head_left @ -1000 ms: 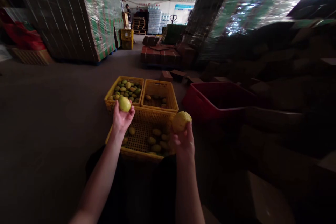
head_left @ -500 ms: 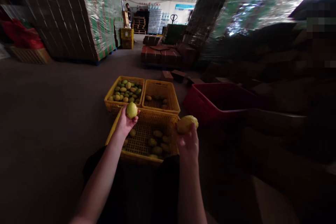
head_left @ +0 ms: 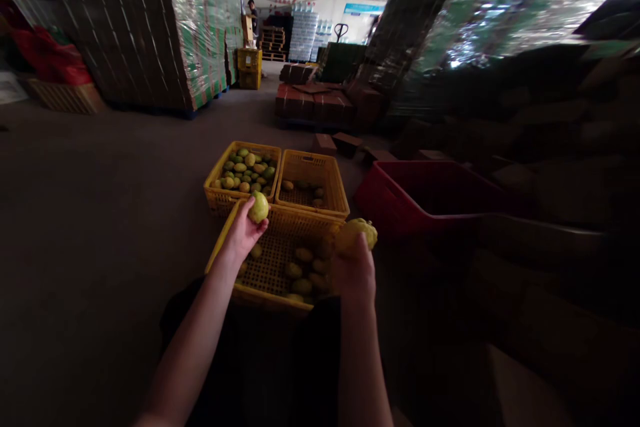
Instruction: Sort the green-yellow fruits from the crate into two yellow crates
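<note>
Above the near yellow crate [head_left: 235, 227], the left hand [head_left: 243, 235] closes its fingers round a small green-yellow fruit [head_left: 259, 207], raised by the fingertips so its skin shows plainly. The right hand [head_left: 353, 271] grips a larger, rougher yellow fruit [head_left: 358, 232] over the crate's right edge, held up likewise. Below both hands the near crate holds a thin scatter of fruit on its mesh floor. Just beyond it stand two more yellow crates side by side: the far left crate [head_left: 216, 192] is heaped with greener fruit, the far right crate [head_left: 337, 195] holds only a few, which suggests separate lots. A red tub [head_left: 395, 203] sits to the right, its contents too dark to make out. Wrapped pallet stacks [head_left: 165, 27] line the concrete floor behind.
</note>
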Demonstrator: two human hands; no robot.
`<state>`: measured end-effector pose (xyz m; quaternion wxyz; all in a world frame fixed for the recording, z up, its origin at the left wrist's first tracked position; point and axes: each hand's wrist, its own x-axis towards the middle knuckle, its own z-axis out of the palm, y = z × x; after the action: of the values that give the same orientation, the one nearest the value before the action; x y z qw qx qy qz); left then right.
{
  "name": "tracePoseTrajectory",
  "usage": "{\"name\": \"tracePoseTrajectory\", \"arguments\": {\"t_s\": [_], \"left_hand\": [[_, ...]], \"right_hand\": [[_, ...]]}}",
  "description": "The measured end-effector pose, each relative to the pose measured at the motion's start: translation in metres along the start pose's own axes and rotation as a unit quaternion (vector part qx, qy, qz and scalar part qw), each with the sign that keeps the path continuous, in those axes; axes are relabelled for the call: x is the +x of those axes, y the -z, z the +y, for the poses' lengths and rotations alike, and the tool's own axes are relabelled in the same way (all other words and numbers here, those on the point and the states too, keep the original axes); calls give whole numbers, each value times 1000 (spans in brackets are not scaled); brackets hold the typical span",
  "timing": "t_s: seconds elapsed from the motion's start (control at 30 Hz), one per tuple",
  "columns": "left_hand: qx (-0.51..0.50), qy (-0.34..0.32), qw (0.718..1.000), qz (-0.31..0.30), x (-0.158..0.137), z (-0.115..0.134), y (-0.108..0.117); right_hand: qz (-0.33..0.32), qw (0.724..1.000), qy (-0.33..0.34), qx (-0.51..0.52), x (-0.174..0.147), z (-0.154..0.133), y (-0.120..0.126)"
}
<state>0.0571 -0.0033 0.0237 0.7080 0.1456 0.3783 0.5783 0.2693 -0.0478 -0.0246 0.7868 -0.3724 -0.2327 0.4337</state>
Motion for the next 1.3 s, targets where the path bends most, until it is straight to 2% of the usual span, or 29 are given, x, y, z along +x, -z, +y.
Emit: {"name": "tracePoseTrajectory", "arguments": {"t_s": [0.1, 0.17, 0.23, 0.37, 0.53, 0.6, 0.67, 0.77, 0.83, 0.93, 1.1, 1.17, 1.3], "left_hand": [[82, -118, 990, 16, 2, -9, 2], [134, -222, 966, -9, 1, -14, 3], [177, -287, 940, -52, -1, -17, 3], [234, -314, 910, -134, -3, -19, 4], [301, -342, 872, -181, 1, -21, 9], [325, -338, 862, -195, 0, -21, 9], [330, -315, 863, -215, -3, -21, 7], [305, -263, 881, -246, -8, -21, 4], [271, -232, 900, -250, -9, -22, 2], [220, -195, 929, -226, -7, -24, 1], [145, -86, 977, -134, 0, -23, 2], [122, -47, 985, -109, 1, -21, 1], [95, -16, 990, -105, -2, -21, -5]], "right_hand": [[35, 996, 35, -68, -8, -1, -9], [42, 989, 72, -120, -14, -3, -15], [31, 977, 113, -177, -19, -3, -22], [-9, 956, 162, -244, -26, 0, -29], [-55, 942, 187, -273, -29, 7, -30], [-68, 944, 184, -267, -29, 9, -30], [-73, 948, 183, -250, -28, 11, -30], [-85, 958, 173, -212, -28, 11, -31], [-101, 967, 142, -187, -28, 10, -32], [-110, 978, 86, -155, -27, 6, -32], [-119, 984, -8, -132, -28, 3, -31], [-102, 987, -32, -123, -27, 4, -31], [-53, 993, -85, -65, -25, 6, -32]]}}
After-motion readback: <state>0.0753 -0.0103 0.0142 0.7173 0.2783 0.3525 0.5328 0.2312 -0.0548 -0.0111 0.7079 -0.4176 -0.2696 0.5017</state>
